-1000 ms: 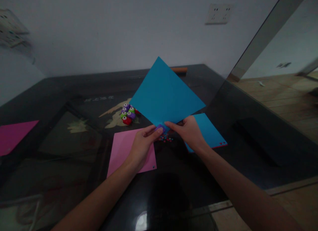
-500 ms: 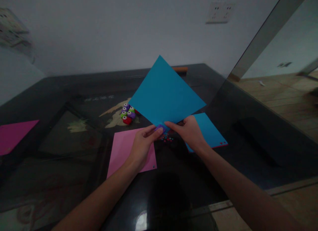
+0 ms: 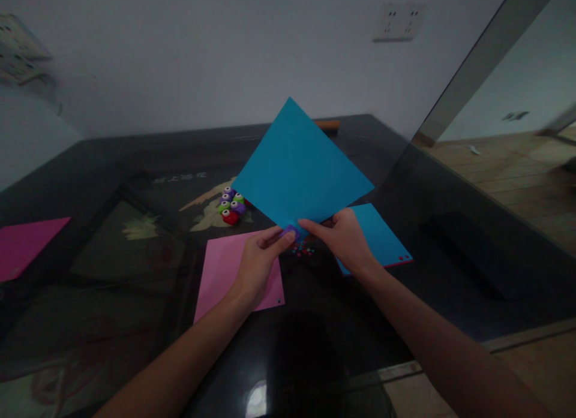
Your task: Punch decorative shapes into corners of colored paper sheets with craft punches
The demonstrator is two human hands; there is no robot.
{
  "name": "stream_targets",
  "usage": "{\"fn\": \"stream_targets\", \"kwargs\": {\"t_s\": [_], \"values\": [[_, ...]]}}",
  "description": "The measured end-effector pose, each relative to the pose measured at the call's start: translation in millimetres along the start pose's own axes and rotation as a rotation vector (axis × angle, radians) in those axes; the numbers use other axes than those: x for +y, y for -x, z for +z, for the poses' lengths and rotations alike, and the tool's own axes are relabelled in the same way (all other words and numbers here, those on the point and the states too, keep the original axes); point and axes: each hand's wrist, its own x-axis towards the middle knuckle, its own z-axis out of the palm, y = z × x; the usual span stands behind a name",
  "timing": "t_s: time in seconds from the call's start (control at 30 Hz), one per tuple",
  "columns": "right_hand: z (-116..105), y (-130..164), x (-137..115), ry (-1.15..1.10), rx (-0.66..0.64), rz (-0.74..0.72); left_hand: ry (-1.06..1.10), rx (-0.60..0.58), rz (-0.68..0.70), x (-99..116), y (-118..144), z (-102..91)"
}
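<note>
Above the table (image 3: pixel 112 166), the left hand (image 3: pixel 258 263) pinches a purple punch (image 3: pixel 289 231) onto the blue sheet's (image 3: pixel 299 166) corner. Right hand (image 3: pixel 344 238) grips that sheet beside it.

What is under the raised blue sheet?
Below the raised blue sheet lie small punched bits on the dark table. It covers part of another blue sheet and hides the table behind.

I see a square blue paper sheet (image 3: pixel 301 166) held tilted up on one corner above the dark table. A small purple punch (image 3: pixel 288 231) is clamped on its lowest corner.
</note>
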Motion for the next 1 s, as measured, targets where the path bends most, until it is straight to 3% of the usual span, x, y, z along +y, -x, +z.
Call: {"fn": "stream_targets", "kwargs": {"t_s": [1.0], "values": [[-3.9,-3.8,5.4,0.0,-0.024,-0.06,-0.007,-0.033,-0.039,3.6,-0.4,2.3]]}}
